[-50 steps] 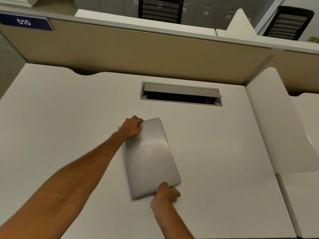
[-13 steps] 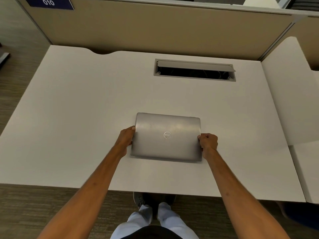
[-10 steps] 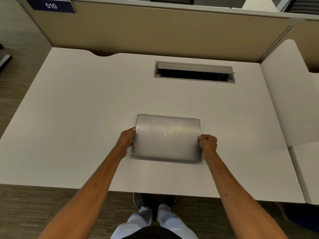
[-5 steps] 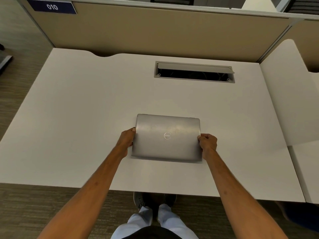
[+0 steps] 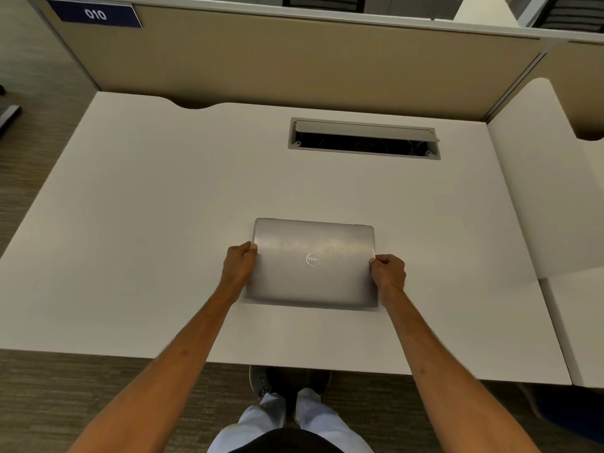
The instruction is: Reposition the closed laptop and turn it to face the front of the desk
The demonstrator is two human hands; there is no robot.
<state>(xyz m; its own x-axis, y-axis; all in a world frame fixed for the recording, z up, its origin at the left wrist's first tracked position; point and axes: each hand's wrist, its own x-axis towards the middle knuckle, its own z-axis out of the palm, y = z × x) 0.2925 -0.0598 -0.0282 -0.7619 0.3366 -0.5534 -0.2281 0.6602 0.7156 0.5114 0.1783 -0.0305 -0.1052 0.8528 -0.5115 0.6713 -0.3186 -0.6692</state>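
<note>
White and bare of clutter, the worktop runs back to a tan partition carrying a dark blue "010" plate at 11 o'clock. At 1 o'clock from the worktop's middle, a rectangular cable hatch is cut into the surface, its grey flap raised over a dark opening.

Near the front edge, around the centre, lies the closed laptop, flat, with its long sides parallel to that edge. Its lid is brushed silver with rounded corners, soft streaks of reflected light across the far half, and a round logo in the middle that reads upside down from this viewpoint.

At 9 o'clock of the laptop, the left hand curls its fingers around the short side, thumb tip on the lid. At 3 o'clock, the right hand pinches the opposite short side, fingers bunched tight.
</note>
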